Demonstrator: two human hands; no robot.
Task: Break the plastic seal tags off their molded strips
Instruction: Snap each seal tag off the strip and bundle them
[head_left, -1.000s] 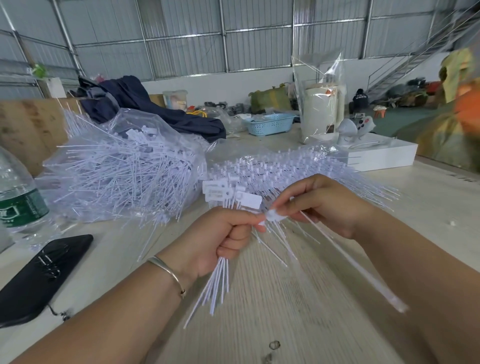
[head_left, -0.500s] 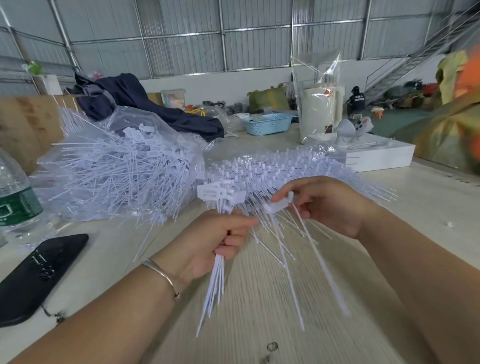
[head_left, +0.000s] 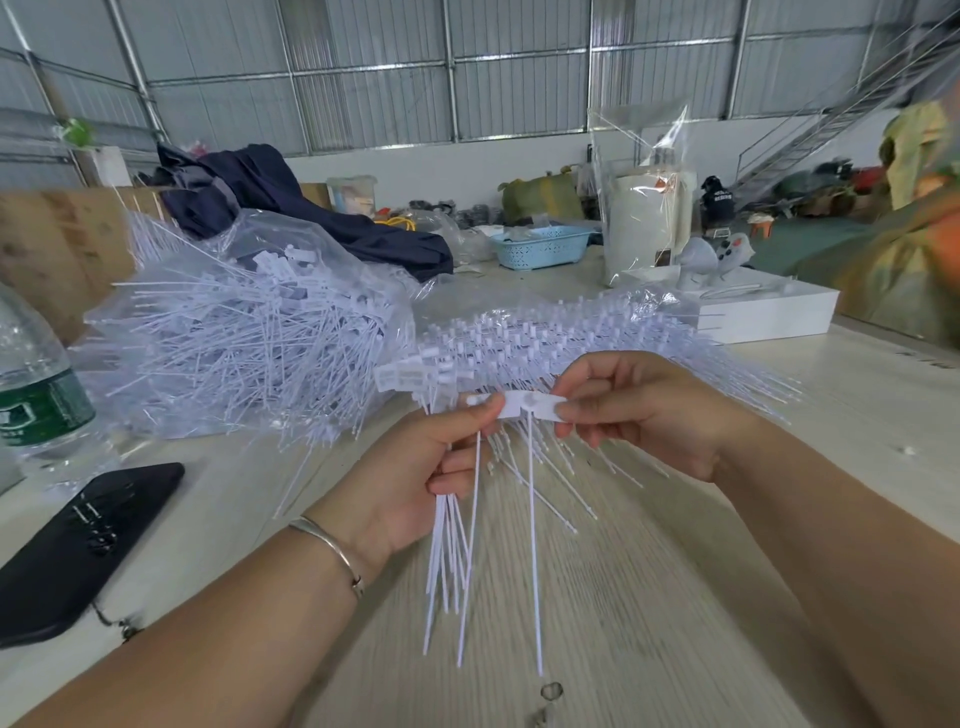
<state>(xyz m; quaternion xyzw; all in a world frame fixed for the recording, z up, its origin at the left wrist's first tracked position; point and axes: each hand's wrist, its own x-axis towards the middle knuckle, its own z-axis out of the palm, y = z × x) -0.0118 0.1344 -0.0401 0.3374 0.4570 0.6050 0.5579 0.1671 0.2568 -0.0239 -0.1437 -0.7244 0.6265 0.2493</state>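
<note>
Strip (head_left: 524, 404) now spans both hands | left hand (head_left: 415, 483), right hand (head_left: 639, 410) pinch ends | white, flat

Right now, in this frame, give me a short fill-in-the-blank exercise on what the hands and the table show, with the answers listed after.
1. The left hand grips a bundle of loose white ____ whose tails hang down.
2. Both hands pinch one short white strip; the right hand holds its ____ end.
3. The black phone lies on the table in front of a ____ bottle.
4. A metal ____ circles the left wrist.

Missing words: seal tags; right; water; bracelet
</note>
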